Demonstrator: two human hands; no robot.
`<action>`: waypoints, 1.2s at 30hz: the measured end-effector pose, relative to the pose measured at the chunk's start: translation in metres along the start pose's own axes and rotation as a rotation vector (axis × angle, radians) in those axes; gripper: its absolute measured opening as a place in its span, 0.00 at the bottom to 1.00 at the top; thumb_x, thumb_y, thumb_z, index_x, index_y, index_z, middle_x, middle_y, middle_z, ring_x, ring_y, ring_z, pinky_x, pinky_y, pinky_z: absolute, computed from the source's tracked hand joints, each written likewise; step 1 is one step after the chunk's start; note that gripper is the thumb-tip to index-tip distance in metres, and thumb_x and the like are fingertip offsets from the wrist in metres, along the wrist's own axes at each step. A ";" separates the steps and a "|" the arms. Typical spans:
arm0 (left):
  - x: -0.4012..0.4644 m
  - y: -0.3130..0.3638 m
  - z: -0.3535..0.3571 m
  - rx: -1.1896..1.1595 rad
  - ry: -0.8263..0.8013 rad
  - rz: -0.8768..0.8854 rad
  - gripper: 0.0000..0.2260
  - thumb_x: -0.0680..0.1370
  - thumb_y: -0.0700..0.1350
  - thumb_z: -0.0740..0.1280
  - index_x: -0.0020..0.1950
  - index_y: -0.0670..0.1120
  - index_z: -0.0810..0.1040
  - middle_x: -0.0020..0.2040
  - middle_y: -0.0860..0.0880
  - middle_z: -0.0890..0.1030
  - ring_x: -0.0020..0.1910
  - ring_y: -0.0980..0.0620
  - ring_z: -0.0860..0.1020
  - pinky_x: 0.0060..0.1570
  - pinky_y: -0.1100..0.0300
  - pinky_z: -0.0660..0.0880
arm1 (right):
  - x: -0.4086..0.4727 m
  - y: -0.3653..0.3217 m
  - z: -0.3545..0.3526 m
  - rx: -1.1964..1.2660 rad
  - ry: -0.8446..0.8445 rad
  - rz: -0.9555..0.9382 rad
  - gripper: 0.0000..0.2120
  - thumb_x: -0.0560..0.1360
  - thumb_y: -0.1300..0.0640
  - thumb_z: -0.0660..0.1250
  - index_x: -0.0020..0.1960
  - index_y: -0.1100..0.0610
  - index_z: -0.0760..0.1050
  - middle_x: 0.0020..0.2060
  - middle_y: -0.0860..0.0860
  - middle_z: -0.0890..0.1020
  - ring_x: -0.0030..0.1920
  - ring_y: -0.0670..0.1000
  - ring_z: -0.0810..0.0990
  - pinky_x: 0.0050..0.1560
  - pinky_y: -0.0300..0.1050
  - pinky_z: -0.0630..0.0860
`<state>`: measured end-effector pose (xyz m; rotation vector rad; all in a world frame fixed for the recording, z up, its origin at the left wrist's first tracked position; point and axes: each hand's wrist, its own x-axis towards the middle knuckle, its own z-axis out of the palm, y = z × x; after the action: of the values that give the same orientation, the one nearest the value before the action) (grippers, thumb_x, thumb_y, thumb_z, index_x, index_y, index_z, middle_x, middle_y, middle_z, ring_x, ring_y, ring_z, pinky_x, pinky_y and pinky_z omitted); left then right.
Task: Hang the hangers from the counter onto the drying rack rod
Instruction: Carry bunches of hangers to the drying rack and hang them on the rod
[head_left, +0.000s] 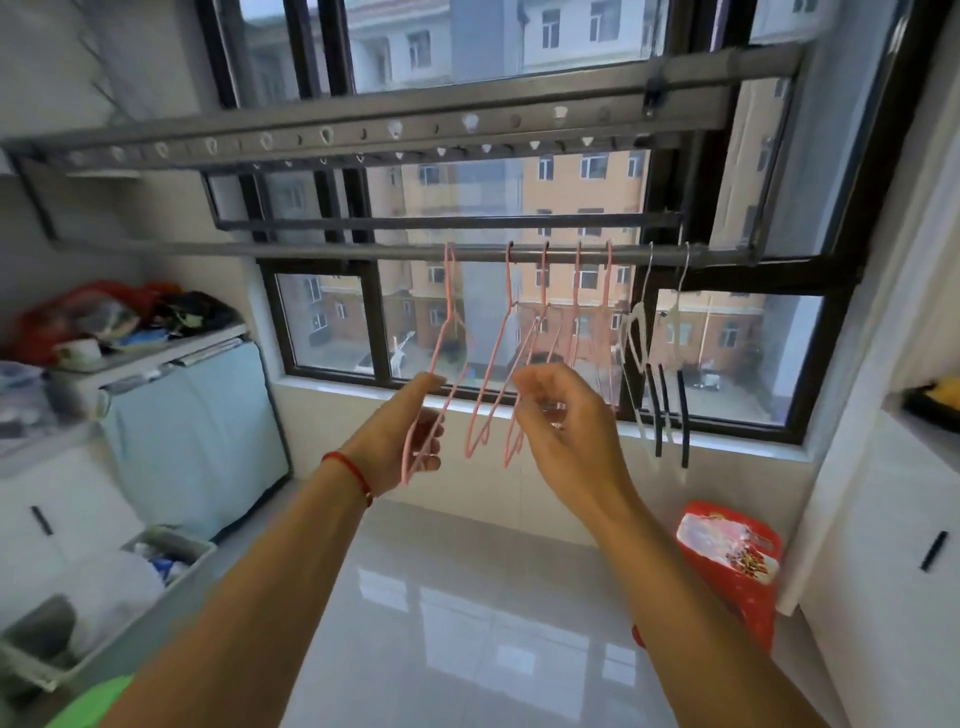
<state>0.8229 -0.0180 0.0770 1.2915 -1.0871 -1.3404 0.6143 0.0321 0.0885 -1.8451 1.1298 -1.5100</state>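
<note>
A grey drying rack rod (337, 251) runs across the window. Several pink hangers hang on it; the leftmost pink hanger (451, 291) hangs apart from the others (500, 343). Two white hangers (635, 332) with black-tipped ends hang at the right. My left hand (410, 436) holds the lower part of the leftmost pink hanger, its wire crossing my fingers. My right hand (566, 415) has curled fingers and pinches the lower wire of a pink hanger (540, 332) in the middle group. The counter (156, 351) at the left shows only clutter; no hangers are visible on it.
An upper rack bar with holes (395, 130) spans above the rod. A light blue covered appliance (197, 431) stands below the counter, and a grey bin (182, 566) sits at lower left. A red bag (727, 561) stands by the white cabinet (883, 519) at the right. The floor is glossy tile.
</note>
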 end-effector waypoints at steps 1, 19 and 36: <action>0.007 0.012 0.002 0.015 -0.028 0.008 0.24 0.76 0.62 0.68 0.52 0.40 0.75 0.39 0.43 0.73 0.35 0.49 0.72 0.38 0.55 0.74 | 0.007 0.000 -0.004 -0.003 -0.009 -0.003 0.10 0.80 0.59 0.66 0.61 0.51 0.78 0.57 0.45 0.81 0.55 0.39 0.79 0.48 0.26 0.75; 0.098 0.017 -0.016 0.115 -0.181 -0.058 0.39 0.69 0.68 0.69 0.61 0.34 0.77 0.48 0.41 0.72 0.41 0.48 0.73 0.43 0.54 0.77 | 0.069 0.021 0.003 -0.020 0.043 0.011 0.10 0.81 0.62 0.65 0.60 0.52 0.78 0.56 0.45 0.81 0.52 0.31 0.77 0.44 0.21 0.72; 0.107 0.017 -0.011 0.144 -0.270 -0.017 0.28 0.78 0.64 0.64 0.58 0.38 0.75 0.49 0.40 0.71 0.39 0.47 0.73 0.42 0.53 0.79 | 0.069 0.019 0.046 -0.128 0.138 0.063 0.11 0.80 0.64 0.66 0.57 0.49 0.78 0.55 0.44 0.81 0.53 0.39 0.79 0.47 0.22 0.73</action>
<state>0.8357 -0.1260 0.0768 1.2485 -1.3818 -1.5030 0.6558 -0.0418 0.0989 -1.7918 1.3651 -1.5823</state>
